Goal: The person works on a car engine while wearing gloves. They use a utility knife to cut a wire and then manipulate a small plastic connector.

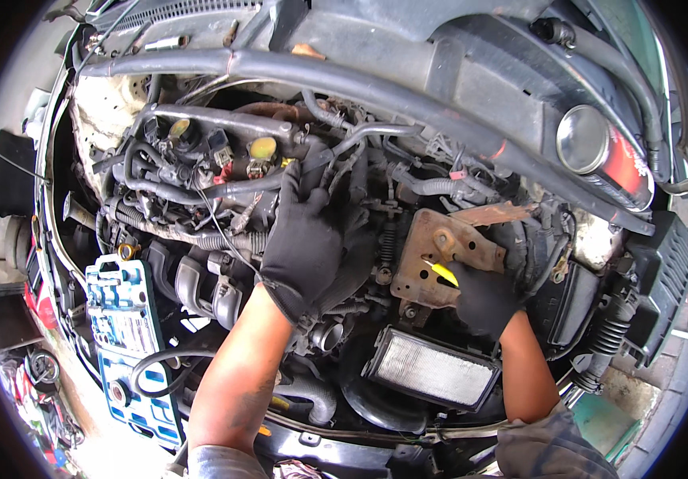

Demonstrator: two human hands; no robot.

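Note:
My left hand (302, 247), in a black glove, reaches over the middle of a car engine. Its fingers are stretched out and apart among dark hoses (240, 189) and cables, beside the cylinder head. Exactly what the fingertips touch is hidden. To the right, my right hand (488, 302), also black-gloved, is closed around a slim yellow tool (444, 275). The tool's pale tip points up and left, over a rusty battery tray (420, 279); its exact kind does not show. Just below that hand lies a rectangular air filter (433, 370) with white pleats and a black frame.
An opened blue tool case (124, 307) rests along the left front edge. A red spray can (611, 164) lies at the back right, beyond a long black bar (408, 92) crossing the bay. A black air filter housing (663, 279) stands at the right edge.

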